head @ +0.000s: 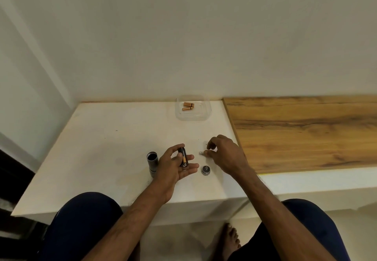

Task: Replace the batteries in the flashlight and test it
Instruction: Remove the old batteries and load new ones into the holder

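My left hand [175,163] holds a black battery holder with a copper-and-black battery [183,156] in it, thumb and fingers curled round it above the white table [98,148]. The grey flashlight body [152,161] stands open-ended just left of that hand. Its round tail cap [206,170] lies on the table between my hands. My right hand [223,154] hovers over the table and pinches a small battery [201,153] by its end, only the silvery tip showing.
A clear plastic tray [192,115] at the table's back edge holds two copper-topped batteries [188,106]. A wooden surface [306,130] adjoins the table on the right. White wall behind. My knees and a bare foot are below the table's front edge.
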